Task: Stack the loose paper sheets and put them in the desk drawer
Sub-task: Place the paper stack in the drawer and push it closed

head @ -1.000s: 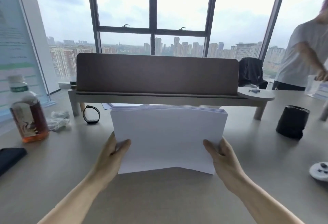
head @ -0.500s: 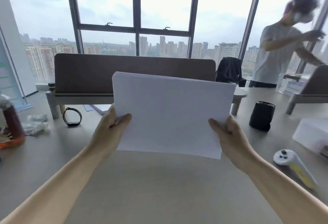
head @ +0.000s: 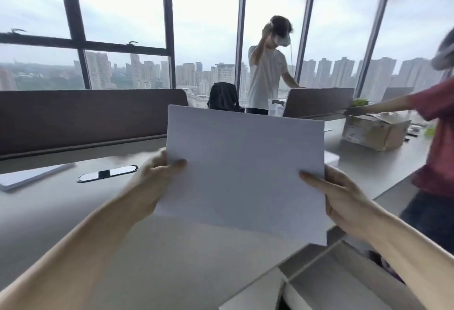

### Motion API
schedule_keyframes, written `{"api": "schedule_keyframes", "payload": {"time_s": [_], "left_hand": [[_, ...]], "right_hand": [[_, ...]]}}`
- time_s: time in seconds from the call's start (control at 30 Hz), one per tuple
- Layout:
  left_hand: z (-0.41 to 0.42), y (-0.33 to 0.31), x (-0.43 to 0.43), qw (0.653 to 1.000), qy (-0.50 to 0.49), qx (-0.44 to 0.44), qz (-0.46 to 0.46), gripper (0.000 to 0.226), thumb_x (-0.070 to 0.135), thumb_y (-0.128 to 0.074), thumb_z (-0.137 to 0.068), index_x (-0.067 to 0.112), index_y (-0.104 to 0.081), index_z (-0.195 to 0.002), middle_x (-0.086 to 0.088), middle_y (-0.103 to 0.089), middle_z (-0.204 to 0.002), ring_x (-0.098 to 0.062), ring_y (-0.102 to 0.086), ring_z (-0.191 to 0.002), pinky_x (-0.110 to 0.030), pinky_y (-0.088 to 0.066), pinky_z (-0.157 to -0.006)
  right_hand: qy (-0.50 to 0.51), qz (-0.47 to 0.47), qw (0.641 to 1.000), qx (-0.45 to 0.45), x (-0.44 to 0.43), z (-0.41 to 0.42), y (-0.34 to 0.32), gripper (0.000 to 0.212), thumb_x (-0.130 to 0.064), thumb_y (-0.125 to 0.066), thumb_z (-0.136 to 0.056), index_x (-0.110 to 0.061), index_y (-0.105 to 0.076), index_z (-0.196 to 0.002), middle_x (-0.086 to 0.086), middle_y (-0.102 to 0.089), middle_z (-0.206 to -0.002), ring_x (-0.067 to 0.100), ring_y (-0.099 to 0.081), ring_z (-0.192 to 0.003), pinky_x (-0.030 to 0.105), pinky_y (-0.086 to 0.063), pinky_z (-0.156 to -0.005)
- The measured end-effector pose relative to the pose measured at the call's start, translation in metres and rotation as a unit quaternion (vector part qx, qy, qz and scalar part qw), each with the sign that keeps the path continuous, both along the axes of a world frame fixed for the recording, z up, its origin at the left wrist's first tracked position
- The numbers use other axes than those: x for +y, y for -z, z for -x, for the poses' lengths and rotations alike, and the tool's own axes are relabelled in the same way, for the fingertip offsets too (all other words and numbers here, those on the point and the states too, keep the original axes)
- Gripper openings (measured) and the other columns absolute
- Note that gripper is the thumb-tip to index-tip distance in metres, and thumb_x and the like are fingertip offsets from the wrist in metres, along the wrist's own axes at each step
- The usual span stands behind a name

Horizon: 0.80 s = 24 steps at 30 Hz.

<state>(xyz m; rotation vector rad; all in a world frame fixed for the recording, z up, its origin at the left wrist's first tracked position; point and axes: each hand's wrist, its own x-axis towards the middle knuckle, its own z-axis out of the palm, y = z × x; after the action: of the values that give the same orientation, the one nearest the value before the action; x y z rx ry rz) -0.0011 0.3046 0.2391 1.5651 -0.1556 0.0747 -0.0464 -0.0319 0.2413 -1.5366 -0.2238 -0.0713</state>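
A squared-up stack of white paper sheets (head: 243, 169) is held upright in the air above the grey desk (head: 61, 211), facing me. My left hand (head: 154, 179) grips its left edge with the thumb on the front. My right hand (head: 344, 196) grips the right edge the same way. Below my right forearm, at the bottom right, an open pale drawer (head: 326, 282) with inner dividers shows beside the desk's edge.
A brown desk divider (head: 81, 118) stands at the back left, with a cable slot (head: 108, 173) in front of it. A cardboard box (head: 375, 130) sits on the far right desk. One person stands by the window, another in a red top reaches in from the right.
My view has swung to the right, carrying the paper stack with it. The bottle and wristband have left the view, and the open drawer has come into view at the bottom right.
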Motion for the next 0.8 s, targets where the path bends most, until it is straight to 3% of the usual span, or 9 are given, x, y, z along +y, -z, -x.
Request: {"api": "schedule_keyframes", "payload": {"time_s": [0.1, 0.2, 0.3, 0.37, 0.5, 0.63, 0.8], "left_hand": [[-0.009, 0.011, -0.059, 0.998, 0.052, 0.042, -0.013, 0.023, -0.001, -0.054, -0.098, 0.012, -0.071, -0.106, -0.006, -0.082, -0.091, -0.018, -0.079, -0.072, -0.03, -0.064, -0.064], [-0.012, 0.021, -0.117, 0.991, 0.096, 0.064, -0.06, 0.026, -0.002, -0.055, -0.098, 0.016, -0.073, -0.096, -0.003, -0.081, -0.084, -0.015, -0.077, -0.065, -0.029, -0.062, -0.064], [-0.007, 0.029, -0.172, 0.98, 0.138, 0.073, -0.123, 0.024, 0.005, -0.058, -0.094, 0.02, -0.073, -0.107, -0.008, -0.081, -0.103, -0.027, -0.077, -0.086, -0.041, -0.06, -0.083], [-0.005, 0.04, -0.206, 0.971, 0.16, 0.074, -0.164, 0.026, 0.017, -0.063, -0.084, 0.022, -0.072, -0.108, -0.013, -0.076, -0.116, -0.034, -0.074, -0.101, -0.05, -0.058, -0.092], [0.003, 0.075, -0.268, 0.955, 0.19, 0.061, -0.218, 0.016, 0.021, -0.061, -0.082, 0.024, -0.071, -0.093, -0.01, -0.077, -0.1, -0.028, -0.073, -0.086, -0.041, -0.06, -0.084], [0.01, 0.119, -0.314, 0.931, 0.19, 0.043, -0.31, 0.028, 0.028, -0.062, -0.092, 0.014, -0.057, -0.116, -0.008, -0.07, -0.111, -0.03, -0.07, -0.1, -0.043, -0.059, -0.088], [0.014, 0.175, -0.341, 0.878, 0.236, 0.019, -0.417, 0.049, 0.03, -0.063, -0.093, 0.014, -0.053, -0.139, -0.007, -0.065, -0.134, -0.025, -0.062, -0.122, -0.036, -0.048, -0.106]], "right_hand": [[0.078, 0.022, 0.996, 0.022, -0.05, 0.033, 0.011, 0.025, -0.013, -0.057, -0.096, -0.017, -0.069, -0.118, 0.006, -0.08, -0.105, 0.018, -0.078, -0.084, 0.03, -0.058, -0.07], [0.131, 0.028, 0.989, 0.06, -0.096, 0.064, 0.027, 0.022, -0.015, -0.057, -0.098, -0.015, -0.07, -0.116, 0.008, -0.08, -0.106, 0.02, -0.078, -0.085, 0.029, -0.059, -0.067], [0.184, 0.048, 0.977, 0.098, -0.136, 0.094, 0.05, 0.024, -0.018, -0.058, -0.098, -0.012, -0.07, -0.118, 0.01, -0.08, -0.11, 0.024, -0.078, -0.094, 0.037, -0.056, -0.079], [0.217, 0.037, 0.967, 0.126, -0.159, 0.113, 0.066, 0.023, -0.016, -0.057, -0.099, -0.01, -0.069, -0.117, 0.012, -0.079, -0.111, 0.027, -0.078, -0.094, 0.039, -0.056, -0.079], [0.263, -0.007, 0.945, 0.195, -0.196, 0.146, 0.097, 0.026, -0.012, -0.054, -0.1, -0.003, -0.065, -0.121, 0.018, -0.079, -0.11, 0.034, -0.078, -0.094, 0.042, -0.061, -0.075], [0.294, -0.029, 0.92, 0.259, -0.222, 0.174, 0.121, 0.022, -0.01, -0.055, -0.099, -0.001, -0.065, -0.116, 0.017, -0.081, -0.099, 0.028, -0.08, -0.077, 0.031, -0.062, -0.055], [0.322, -0.028, 0.889, 0.325, -0.247, 0.195, 0.15, 0.022, -0.01, -0.058, -0.098, -0.001, -0.066, -0.116, 0.016, -0.082, -0.097, 0.029, -0.08, -0.071, 0.03, -0.06, -0.049]]}}
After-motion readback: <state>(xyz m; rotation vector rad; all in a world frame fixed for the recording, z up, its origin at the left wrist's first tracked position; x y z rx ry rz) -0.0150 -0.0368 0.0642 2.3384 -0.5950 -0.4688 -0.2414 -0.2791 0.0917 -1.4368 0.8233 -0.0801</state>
